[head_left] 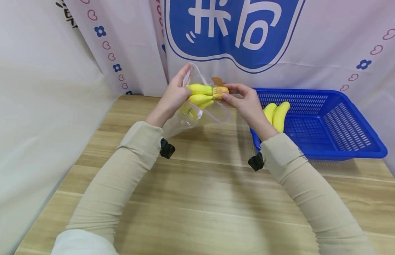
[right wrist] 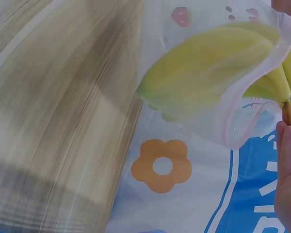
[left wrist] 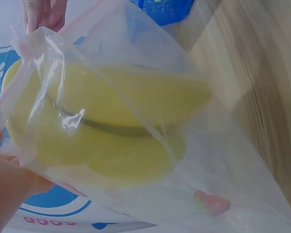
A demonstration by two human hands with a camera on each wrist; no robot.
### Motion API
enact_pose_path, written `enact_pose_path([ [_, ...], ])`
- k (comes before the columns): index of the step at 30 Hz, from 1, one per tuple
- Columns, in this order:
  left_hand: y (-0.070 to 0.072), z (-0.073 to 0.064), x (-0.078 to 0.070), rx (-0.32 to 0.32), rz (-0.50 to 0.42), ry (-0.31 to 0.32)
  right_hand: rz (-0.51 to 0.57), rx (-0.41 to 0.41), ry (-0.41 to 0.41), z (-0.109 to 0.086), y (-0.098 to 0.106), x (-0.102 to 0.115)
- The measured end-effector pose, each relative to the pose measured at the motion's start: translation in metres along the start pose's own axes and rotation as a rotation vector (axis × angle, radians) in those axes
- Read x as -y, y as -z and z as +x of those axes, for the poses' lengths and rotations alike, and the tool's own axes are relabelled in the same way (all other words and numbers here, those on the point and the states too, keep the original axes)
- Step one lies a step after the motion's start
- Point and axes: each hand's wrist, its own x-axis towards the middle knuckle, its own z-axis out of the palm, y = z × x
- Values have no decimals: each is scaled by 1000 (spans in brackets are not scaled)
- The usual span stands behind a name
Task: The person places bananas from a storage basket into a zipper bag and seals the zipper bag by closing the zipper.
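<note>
A bunch of yellow bananas (head_left: 199,90) lies mostly inside a clear plastic zip bag (left wrist: 233,160), its brown stem end (head_left: 219,93) sticking out of the bag's mouth. My left hand (head_left: 174,96) grips the bag by its open rim, thumb toward the bananas. With thumb and fingers, my right hand (head_left: 245,102) pinches the stem end. The right wrist view shows the banana bodies (right wrist: 208,68) through the plastic and the pink-edged mouth (right wrist: 228,116) around them. Bag and bananas are held up over the back of the table. The left fingertips are partly hidden.
Right of my right hand, a blue plastic basket (head_left: 356,153) stands on the wooden table (head_left: 197,198), with more bananas (head_left: 281,115) at its left end. Behind hangs a white printed cloth (head_left: 136,39) with a blue emblem. White sheeting (head_left: 34,106) borders the left side.
</note>
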Motion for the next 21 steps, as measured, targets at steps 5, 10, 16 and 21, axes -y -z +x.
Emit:
enact_pose_path([
  [5, -1, 0, -3, 7, 15, 2, 29, -8, 31, -1, -3, 3],
  [10, -3, 2, -5, 23, 38, -17, 2, -14, 61, -2, -4, 2],
  [16, -6, 2, -4, 29, 40, -10, 18, 12, 62, -2, -8, 0],
  [21, -6, 1, -2, 27, 87, 13, 43, 53, 29, -1, -14, -1],
])
